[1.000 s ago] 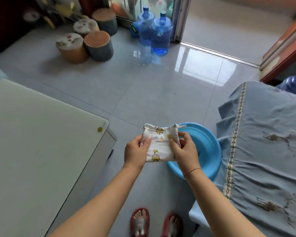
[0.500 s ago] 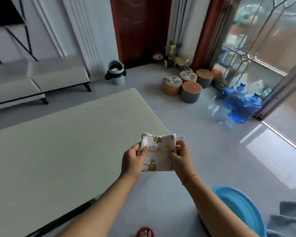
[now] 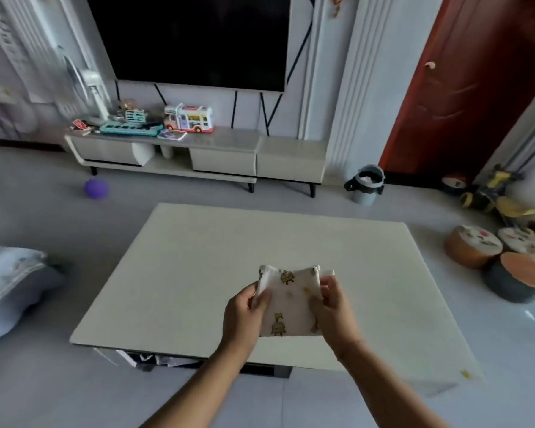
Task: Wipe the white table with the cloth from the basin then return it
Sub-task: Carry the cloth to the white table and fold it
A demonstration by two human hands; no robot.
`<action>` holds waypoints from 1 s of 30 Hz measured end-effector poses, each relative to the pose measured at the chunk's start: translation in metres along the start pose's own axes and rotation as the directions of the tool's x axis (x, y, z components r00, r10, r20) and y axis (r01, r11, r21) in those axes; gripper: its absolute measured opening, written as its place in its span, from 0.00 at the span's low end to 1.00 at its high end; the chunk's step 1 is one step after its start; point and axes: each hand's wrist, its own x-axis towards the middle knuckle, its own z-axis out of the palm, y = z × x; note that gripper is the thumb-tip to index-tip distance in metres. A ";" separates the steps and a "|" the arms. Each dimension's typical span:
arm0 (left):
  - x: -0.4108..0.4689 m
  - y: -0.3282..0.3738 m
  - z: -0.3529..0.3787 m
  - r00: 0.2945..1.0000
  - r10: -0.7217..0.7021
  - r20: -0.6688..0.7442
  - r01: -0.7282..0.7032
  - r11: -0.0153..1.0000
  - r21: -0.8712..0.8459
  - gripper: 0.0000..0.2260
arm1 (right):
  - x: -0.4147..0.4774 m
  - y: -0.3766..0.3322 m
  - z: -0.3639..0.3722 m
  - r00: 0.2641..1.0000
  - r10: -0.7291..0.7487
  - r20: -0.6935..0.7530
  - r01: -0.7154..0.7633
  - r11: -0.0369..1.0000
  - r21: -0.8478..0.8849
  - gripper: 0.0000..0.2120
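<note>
Left hand (image 3: pixel 244 310) and right hand (image 3: pixel 332 307) are pinching the folded cloth (image 3: pixel 288 301) over the worktop (image 3: pixel 198 273); loosening either pinch risks it unfolding mid-wipe.

I am seeing the white surface (image 3: pixel 198 273) lying bare to the left, right and far side of the left hand (image 3: pixel 244 313) and right hand (image 3: pixel 331 307), which are pinching the cloth (image 3: pixel 288 304) over its near half. Round stools (image 3: pixel 473 245) are standing beside its right edge. A bin (image 3: pixel 365 185) and the TV cabinet (image 3: pixel 226 149) are standing well beyond the far edge. Blue bedding (image 3: pixel 10 282) is crowding the left.
</note>
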 end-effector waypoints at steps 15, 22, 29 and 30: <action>0.084 -0.064 -0.303 0.985 -0.023 -0.171 0.044 0.991 0.124 0.06 | 0.031 -0.039 0.322 0.982 0.034 0.186 -0.031 0.999 -0.015 0.11; 0.143 -0.098 -0.359 0.963 -0.080 -0.258 0.120 0.982 0.144 0.04 | 0.087 -0.032 0.403 0.958 0.072 0.278 -0.056 0.996 -0.064 0.11; 0.195 -0.142 -0.404 0.939 -0.176 -0.297 0.226 0.964 0.142 0.06 | 0.137 -0.013 0.474 0.914 0.167 0.369 -0.124 0.983 -0.137 0.12; 0.201 -0.151 -0.409 0.934 -0.190 -0.302 0.242 0.959 0.145 0.05 | 0.142 -0.008 0.483 0.908 0.186 0.377 -0.139 0.979 -0.147 0.12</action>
